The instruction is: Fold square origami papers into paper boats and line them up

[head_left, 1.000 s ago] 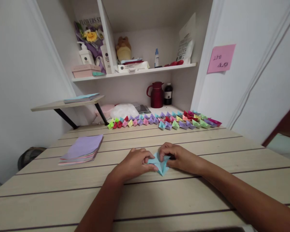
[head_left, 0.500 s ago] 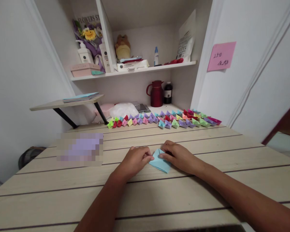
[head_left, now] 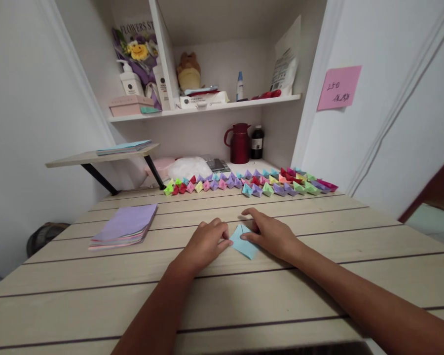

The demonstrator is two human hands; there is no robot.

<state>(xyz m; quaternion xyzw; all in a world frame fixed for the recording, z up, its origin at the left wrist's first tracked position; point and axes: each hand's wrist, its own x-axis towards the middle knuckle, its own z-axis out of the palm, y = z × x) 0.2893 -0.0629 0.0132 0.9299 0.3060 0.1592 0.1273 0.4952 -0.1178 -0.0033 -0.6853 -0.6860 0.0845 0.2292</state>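
A small light blue folded paper (head_left: 246, 249) lies on the wooden table, a crease line showing near its top. At its left corner, my left hand (head_left: 206, 242) has thumb and fingers pinched together on the edge. My right hand (head_left: 274, 235) is on the other side, its thumb resting on the paper's upper right part. The right index finger is stretched out and lifted away from the thumb, past the paper's far edge. The other right fingers are curled and partly hidden.
Rows of small folded paper boats (head_left: 268, 190) in many colours line the table's back. A stack of coloured paper (head_left: 124, 227) lies at left, beside a small raised stand (head_left: 99, 158) bearing more sheets. Behind are a red jug (head_left: 240, 144) and a dark bottle (head_left: 257, 143).
My right index finger has opened away from the thumb and risen off the paper. The blue paper looks smaller and flatter, its near edge slightly farther from me. My left hand has barely shifted.
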